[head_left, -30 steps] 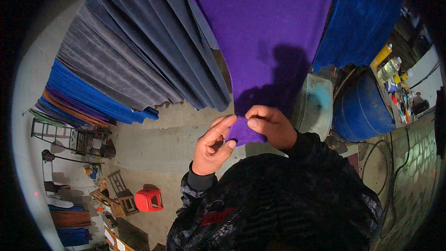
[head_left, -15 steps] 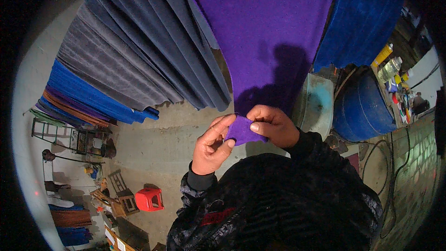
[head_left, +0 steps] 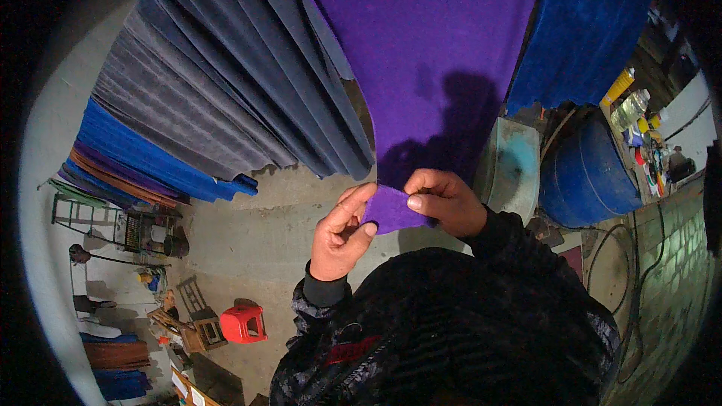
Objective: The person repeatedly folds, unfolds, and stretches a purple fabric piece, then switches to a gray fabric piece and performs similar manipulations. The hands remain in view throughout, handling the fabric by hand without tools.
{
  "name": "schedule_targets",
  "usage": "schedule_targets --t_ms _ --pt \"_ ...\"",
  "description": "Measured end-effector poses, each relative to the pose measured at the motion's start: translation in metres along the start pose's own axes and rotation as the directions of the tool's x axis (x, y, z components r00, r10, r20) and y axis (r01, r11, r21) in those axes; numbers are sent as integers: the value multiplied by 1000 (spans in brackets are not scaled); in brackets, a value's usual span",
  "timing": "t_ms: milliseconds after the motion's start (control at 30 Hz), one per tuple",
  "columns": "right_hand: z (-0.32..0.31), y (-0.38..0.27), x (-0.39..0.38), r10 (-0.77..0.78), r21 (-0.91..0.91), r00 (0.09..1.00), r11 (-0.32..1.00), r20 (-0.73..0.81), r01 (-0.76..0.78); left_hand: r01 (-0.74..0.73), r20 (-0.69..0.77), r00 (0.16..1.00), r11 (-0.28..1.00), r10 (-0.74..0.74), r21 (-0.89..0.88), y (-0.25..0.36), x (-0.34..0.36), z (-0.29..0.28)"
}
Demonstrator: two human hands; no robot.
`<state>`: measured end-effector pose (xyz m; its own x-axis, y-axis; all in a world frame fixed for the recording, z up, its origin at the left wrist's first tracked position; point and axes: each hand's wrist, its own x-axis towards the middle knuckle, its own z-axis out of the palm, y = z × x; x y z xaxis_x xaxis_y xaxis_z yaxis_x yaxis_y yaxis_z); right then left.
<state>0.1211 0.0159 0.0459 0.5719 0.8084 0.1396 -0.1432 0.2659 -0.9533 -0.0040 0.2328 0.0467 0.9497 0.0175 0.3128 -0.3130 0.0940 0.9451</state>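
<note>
Workroom with a grey concrete floor, seen around a person in a black patterned jacket. Long textiles hang ahead: ribbed and plain grey cloths at the person's left, a broad purple cloth in the middle, and a blue cloth at the right. A dark shadow falls across the lower part of the purple cloth, whose near end lies between the 2 hands, in front of the person's body. The left hand is partly curled, thumb and fingertips a little apart on the left margin of this end; the right hand pinches its right margin tightly between thumb and forefinger.

Edges and spacing: the purple cloth's left border curves down just beside the grey folds; its right border runs close along the blue cloth. The floor spreads widest to the left of the hands, reaching a red stool and wooden furniture, both well apart from them. On the right, space narrows: a pale, turquoise-stained tub stands near the right hand, a blue barrel just beyond, and a dark hose loops below.
</note>
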Motion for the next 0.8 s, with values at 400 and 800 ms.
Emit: schedule_targets --t_ms 400,800 --pt "-1 0 -1 27 43 1000 999 0 -27 3 -2 1000 995 -4 -103 -5 -2 -4" --pt "-3 0 -1 31 4 999 1000 -38 -30 5 -3 1000 988 -5 -153 -11 -3 -9"
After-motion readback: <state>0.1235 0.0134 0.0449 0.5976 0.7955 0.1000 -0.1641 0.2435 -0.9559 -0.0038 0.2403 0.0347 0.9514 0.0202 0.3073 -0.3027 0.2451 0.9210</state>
